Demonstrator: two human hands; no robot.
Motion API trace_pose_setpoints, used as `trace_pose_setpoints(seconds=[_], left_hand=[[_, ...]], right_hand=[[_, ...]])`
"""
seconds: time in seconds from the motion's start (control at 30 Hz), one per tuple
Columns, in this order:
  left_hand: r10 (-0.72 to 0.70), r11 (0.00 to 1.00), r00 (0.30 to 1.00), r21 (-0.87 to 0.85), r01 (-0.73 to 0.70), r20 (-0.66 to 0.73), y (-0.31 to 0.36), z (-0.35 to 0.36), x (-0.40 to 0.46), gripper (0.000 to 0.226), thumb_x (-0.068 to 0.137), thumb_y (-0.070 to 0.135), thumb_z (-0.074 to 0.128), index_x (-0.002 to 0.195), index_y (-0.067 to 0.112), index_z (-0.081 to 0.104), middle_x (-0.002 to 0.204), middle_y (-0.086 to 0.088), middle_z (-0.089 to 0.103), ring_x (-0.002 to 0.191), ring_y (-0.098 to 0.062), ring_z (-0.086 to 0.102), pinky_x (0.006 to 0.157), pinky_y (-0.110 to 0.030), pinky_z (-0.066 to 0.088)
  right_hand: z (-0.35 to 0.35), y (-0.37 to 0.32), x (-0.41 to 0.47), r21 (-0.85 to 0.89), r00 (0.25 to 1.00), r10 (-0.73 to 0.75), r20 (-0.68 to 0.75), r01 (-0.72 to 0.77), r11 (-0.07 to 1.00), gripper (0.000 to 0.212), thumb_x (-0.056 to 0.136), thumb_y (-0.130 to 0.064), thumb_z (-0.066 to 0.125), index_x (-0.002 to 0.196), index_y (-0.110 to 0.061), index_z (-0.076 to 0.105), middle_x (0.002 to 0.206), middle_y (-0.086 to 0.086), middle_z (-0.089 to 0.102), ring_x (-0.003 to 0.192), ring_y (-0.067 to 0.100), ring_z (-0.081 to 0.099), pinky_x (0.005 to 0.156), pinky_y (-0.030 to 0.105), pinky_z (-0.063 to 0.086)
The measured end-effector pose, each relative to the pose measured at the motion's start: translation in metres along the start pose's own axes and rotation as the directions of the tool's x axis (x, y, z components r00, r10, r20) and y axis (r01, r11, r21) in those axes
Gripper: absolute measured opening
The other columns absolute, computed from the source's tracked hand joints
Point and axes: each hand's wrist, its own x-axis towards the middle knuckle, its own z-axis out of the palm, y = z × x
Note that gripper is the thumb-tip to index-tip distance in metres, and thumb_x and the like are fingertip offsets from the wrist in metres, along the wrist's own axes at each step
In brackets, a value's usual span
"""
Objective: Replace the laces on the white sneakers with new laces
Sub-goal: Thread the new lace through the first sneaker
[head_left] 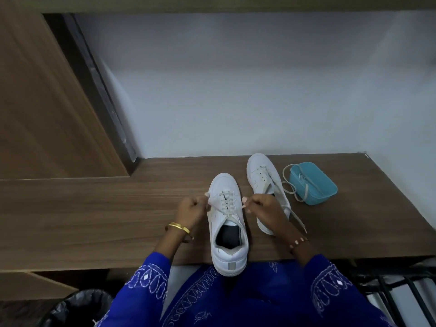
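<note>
A white sneaker (227,232) stands on the wooden desk (94,220) with its heel over the front edge and an off-white lace (227,205) crossed through its eyelets. My left hand (192,210) pinches the lace end at the shoe's left side. My right hand (262,207) pinches the other end at the shoe's right side. A second white sneaker (263,178) lies behind my right hand, its loose lace (296,217) trailing toward the desk's front.
A light blue container (315,185) sits right of the second sneaker, with another lace (290,185) draped over it and looped on the desk. A white wall rises behind. A black-lined bin (77,308) stands below at the left, a dark rack (396,286) below at the right.
</note>
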Motion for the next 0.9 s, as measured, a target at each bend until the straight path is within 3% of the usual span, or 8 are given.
trace_pose_setpoints(seconds=[0.07,0.17,0.3,0.4,0.5,0.73,0.8,0.9], left_hand=[[-0.043,0.962,0.998,-0.269,0.052,0.039,0.011,-0.006,0.0,0.045,0.097,0.018,0.043,0.053,0.011,0.047,0.046,0.008,0.061,0.057,-0.008,0.06,0.063,-0.024,0.046],[-0.023,0.862,0.994,-0.502,0.075,0.108,0.026,-0.01,-0.001,0.04,0.098,0.015,0.037,0.06,0.009,0.045,0.061,0.001,0.07,0.062,-0.008,0.066,0.072,-0.027,0.049],[0.018,0.667,0.986,-0.737,0.11,0.164,0.041,-0.007,-0.008,0.037,0.1,0.014,0.03,0.066,0.007,0.043,0.066,-0.006,0.07,0.066,-0.016,0.069,0.062,-0.025,0.056],[0.039,0.57,0.984,-0.813,0.122,0.176,0.049,0.001,-0.011,0.035,0.1,0.013,0.028,0.07,0.006,0.046,0.062,-0.005,0.067,0.062,-0.015,0.068,0.058,-0.023,0.056],[0.059,0.581,0.984,-0.807,0.104,0.17,0.051,0.007,-0.011,0.031,0.1,0.013,0.03,0.078,0.007,0.05,0.057,0.001,0.06,0.053,-0.011,0.062,0.059,-0.022,0.056],[0.085,0.76,0.989,-0.65,0.015,0.122,0.057,0.018,-0.002,0.03,0.099,0.007,0.033,0.084,0.008,0.06,0.052,0.005,0.042,0.039,-0.002,0.037,0.045,-0.016,0.043],[0.101,0.826,0.988,-0.563,-0.017,0.119,0.059,0.02,-0.001,0.032,0.097,0.002,0.035,0.074,0.01,0.057,0.05,0.007,0.039,0.038,-0.002,0.033,0.043,-0.015,0.036],[0.103,0.865,0.983,-0.501,-0.013,0.152,0.062,0.021,-0.002,0.024,0.082,-0.003,0.046,0.063,0.011,0.051,0.047,0.005,0.036,0.036,-0.002,0.029,0.043,-0.017,0.028]], right_hand=[[-0.006,-0.014,0.0,0.185,1.0,0.025,-0.015,-0.021,0.982,0.039,0.092,-0.017,0.056,0.053,-0.01,0.054,0.05,-0.006,0.053,0.054,0.005,0.048,0.06,0.012,0.039],[-0.013,-0.027,0.002,0.403,1.0,0.008,0.003,-0.009,0.915,0.032,0.094,-0.014,0.051,0.075,0.01,0.061,0.057,-0.009,0.061,0.055,-0.005,0.054,0.065,0.013,0.041],[-0.017,-0.045,0.006,0.707,1.0,-0.015,0.007,0.006,0.708,0.026,0.095,-0.006,0.043,0.076,0.006,0.057,0.068,0.005,0.066,0.071,0.011,0.062,0.081,0.024,0.051],[-0.016,-0.056,0.008,0.849,0.998,-0.05,0.049,-0.015,0.528,0.029,0.094,-0.009,0.041,0.067,-0.002,0.05,0.057,0.008,0.058,0.06,0.018,0.061,0.069,0.027,0.055],[-0.012,-0.064,0.011,0.884,0.998,-0.043,0.034,-0.01,0.468,0.035,0.096,-0.011,0.036,0.062,-0.008,0.045,0.05,0.003,0.046,0.049,0.015,0.05,0.057,0.027,0.049],[-0.003,-0.079,0.019,0.865,0.995,-0.081,0.053,-0.005,0.502,0.013,0.077,-0.015,0.046,0.065,-0.01,0.041,0.053,-0.003,0.042,0.05,0.013,0.036,0.052,0.025,0.033],[-0.001,-0.083,0.016,0.788,0.989,-0.136,0.057,0.039,0.615,0.014,0.08,-0.012,0.047,0.067,-0.007,0.043,0.053,0.0,0.045,0.053,0.013,0.041,0.054,0.021,0.038],[-0.005,-0.093,0.01,0.406,0.96,-0.275,0.057,0.23,0.885,0.017,0.091,-0.002,0.049,0.074,-0.004,0.052,0.063,0.004,0.053,0.061,0.009,0.049,0.065,0.018,0.043]])
